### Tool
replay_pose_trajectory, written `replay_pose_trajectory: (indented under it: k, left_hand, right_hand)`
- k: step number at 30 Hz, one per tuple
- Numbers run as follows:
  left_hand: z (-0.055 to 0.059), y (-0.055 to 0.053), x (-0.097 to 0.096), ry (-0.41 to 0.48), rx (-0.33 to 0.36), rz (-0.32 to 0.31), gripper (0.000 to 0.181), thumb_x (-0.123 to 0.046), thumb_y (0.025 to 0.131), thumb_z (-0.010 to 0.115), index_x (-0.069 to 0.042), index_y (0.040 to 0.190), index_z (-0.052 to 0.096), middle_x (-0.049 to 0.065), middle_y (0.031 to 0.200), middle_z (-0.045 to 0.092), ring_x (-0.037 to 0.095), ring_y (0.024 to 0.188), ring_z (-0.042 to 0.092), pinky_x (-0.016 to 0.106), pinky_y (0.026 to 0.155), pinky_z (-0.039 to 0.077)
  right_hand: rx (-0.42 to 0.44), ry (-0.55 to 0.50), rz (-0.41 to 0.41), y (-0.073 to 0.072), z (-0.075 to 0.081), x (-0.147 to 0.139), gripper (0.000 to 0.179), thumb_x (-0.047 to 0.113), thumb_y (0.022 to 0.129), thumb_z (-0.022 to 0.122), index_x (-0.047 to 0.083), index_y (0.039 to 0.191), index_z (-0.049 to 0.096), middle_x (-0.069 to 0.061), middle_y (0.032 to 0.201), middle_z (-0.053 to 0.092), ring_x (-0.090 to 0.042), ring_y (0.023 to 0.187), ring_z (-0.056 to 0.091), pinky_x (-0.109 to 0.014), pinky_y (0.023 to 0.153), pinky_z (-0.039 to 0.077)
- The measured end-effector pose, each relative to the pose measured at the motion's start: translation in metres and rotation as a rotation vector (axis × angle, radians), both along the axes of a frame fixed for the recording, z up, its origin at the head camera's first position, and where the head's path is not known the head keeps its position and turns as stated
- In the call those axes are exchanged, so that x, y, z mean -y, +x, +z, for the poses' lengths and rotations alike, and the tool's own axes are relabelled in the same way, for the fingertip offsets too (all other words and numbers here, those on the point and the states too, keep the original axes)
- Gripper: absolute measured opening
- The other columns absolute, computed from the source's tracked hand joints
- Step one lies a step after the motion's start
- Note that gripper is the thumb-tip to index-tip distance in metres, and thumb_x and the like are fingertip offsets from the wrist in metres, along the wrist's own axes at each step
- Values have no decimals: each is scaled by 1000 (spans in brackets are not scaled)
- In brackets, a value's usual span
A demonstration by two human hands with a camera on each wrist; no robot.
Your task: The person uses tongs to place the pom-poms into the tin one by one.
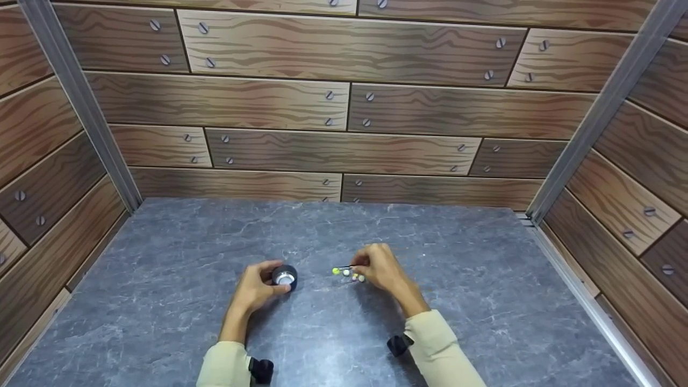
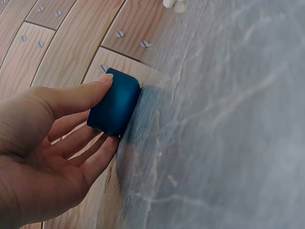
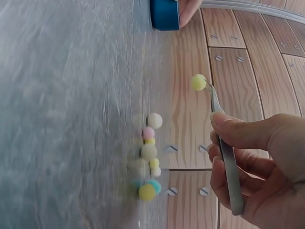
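Observation:
My left hand [image 1: 256, 286] grips a small dark blue cup [image 2: 116, 102] by its sides, thumb on one side and fingers on the other. The cup stands on the table, and its silvery inside shows from above. With my right hand [image 3: 259, 157] I hold metal tweezers [image 3: 230, 176] between thumb and fingers. Their tips pinch a yellow-green pompom ball [image 3: 198, 82], raised above the tabletop. Below it several small balls lie in a group, among them a white ball [image 3: 155, 120], a pink ball [image 3: 148, 133] and a yellow ball [image 3: 147, 192].
The grey marbled table [image 1: 333, 333] reaches back to a wood-plank patterned wall [image 1: 344, 107]. Similar panels stand on both sides, with metal posts [image 1: 591, 118] at the corners. Each sleeve carries a black wrist device [image 1: 262, 371].

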State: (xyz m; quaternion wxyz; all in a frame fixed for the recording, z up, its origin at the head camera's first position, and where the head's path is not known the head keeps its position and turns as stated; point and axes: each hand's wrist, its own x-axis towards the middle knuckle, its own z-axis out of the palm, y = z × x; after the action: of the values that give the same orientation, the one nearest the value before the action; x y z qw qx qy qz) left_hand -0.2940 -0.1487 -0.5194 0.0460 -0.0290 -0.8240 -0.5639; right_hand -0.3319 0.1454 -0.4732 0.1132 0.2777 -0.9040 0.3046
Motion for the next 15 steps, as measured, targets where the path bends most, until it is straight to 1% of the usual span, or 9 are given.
replay_pose_trajectory:
  k: [6,11,15]
  left_hand:
    - [0,-1,-1,4,2,-6,56,8,76,85,10,129,66,31,128,68,43,121,67,48,104,56]
    - [0,-1,0,5,0,-5,57,9,75,85,10,129,65,31,129,68,43,122,66,48,105,56]
    - [-1,1,1,2,1,-5,58,8,75,85,10,130,65,32,129,67,44,122,66,49,105,56]
  right_hand:
    - [10,-2,2,0,-2,9,5,0,79,83,2,79,79,-9,72,76,-7,63,60,-18,58,49]
    - [50,-21,4,0,-1,16,4,-1,80,82,1,80,79,-10,74,75,-4,63,55,-16,58,47]
    - [49,-38,4,1,-1,24,5,-1,80,83,1,79,79,-10,74,75,-2,62,53,-16,57,46]
